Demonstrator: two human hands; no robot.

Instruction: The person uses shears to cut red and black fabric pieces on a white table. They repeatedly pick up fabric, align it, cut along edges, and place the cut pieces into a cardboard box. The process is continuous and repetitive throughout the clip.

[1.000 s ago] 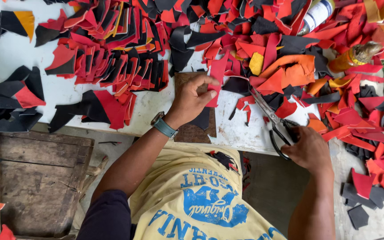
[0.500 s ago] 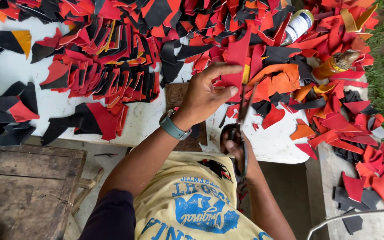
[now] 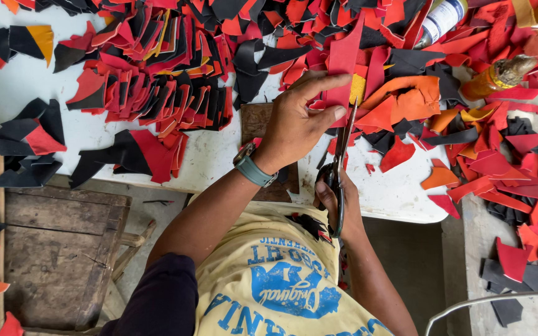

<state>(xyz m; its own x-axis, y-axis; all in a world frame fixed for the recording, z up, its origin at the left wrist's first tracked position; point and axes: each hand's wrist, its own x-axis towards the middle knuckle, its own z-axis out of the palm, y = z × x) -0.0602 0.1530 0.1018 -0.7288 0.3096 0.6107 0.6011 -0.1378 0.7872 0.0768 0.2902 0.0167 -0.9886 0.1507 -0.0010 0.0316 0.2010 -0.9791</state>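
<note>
At the far left stood a worn wooden stool (image 3: 63,249), low beside the white table (image 3: 219,155), with loose black and red offcuts (image 3: 26,140) lying near the table's left edge. Further in, rows of cut red and black leather pieces (image 3: 151,93) overlapped like shingles across the top, leaving a bare white strip along the near edge.

The left hand (image 3: 297,121), with a grey-green watch (image 3: 253,168) at the wrist, pinched a tall red leather strip (image 3: 344,62) between thumb and fingers and held it upright above a dark cutting board (image 3: 259,121). Just to its right the right hand (image 3: 337,199) was closed through the handles of long scissors (image 3: 342,162), the blades pointing up and away with the tips at the strip's lower right edge.

Done well, this cut seemed to call for the strip to be kept taut and steady, the pinching fingers clear of the blade line, and the blades fed well in rather than snipped at the tips.

Room was tight. Piled red, orange and black scraps (image 3: 443,118) crowded the right side, and a white bottle (image 3: 440,18) and an amber bottle (image 3: 499,74) lay among them. The most open ground was the bare white patch below the scissors, toward the table's near edge (image 3: 381,208). More scraps lay on a lower grey surface (image 3: 530,261) at the far right.
</note>
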